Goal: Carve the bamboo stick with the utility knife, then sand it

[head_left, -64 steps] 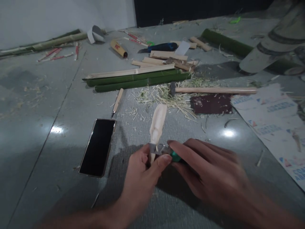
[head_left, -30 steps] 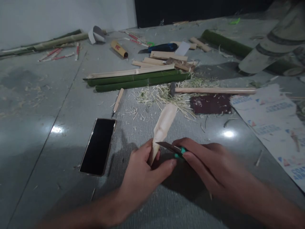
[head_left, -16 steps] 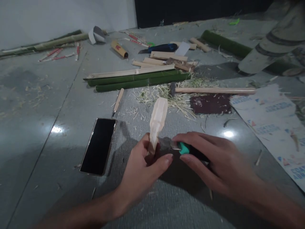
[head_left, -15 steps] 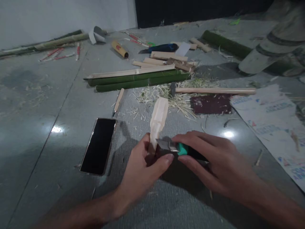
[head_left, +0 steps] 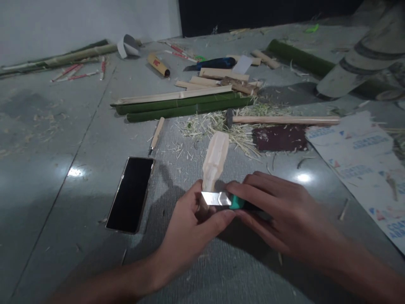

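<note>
The left hand (head_left: 186, 232) pinches the narrow end of a pale, paddle-shaped wooden piece (head_left: 217, 154) above the grey floor (head_left: 240, 274); the right hand (head_left: 286, 213) grips a green-and-black-handled knife (head_left: 236, 202); its silver blade (head_left: 211, 198) crosses the piece's neck, apparently bringing its edge to that slim part.

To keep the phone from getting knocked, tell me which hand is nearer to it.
Left. The left hand is to the phone's right; the right hand is farther right, past the left.
</note>
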The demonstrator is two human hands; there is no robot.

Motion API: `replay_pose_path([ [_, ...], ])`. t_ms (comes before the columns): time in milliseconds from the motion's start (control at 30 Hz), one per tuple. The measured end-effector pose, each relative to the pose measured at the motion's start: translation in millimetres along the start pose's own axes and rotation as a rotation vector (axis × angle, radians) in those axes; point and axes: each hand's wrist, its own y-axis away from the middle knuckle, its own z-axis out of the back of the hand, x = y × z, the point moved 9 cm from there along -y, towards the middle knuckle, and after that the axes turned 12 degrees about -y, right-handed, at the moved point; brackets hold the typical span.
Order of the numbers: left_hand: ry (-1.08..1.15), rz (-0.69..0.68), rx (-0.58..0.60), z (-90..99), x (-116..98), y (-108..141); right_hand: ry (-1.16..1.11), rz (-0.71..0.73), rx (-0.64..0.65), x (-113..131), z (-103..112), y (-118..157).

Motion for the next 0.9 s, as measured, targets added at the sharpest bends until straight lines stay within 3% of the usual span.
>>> replay_pose_path([
  [300,-0.097,-0.002,-0.045,6.1,5.8,0.9,0.005,-0.017,0.005,-2.7,-2.5,0.7],
  [500,-0.102,-0.07,-0.041,3.7,-7.5,-1.5,-0.042,-0.008,0.017,-0.2,-4.9,1.1],
  [900,-0.167,0.008,-0.097,8.0,3.4,5.5,0.057,0.002,-0.041,8.0,-6.5,2.4],
])
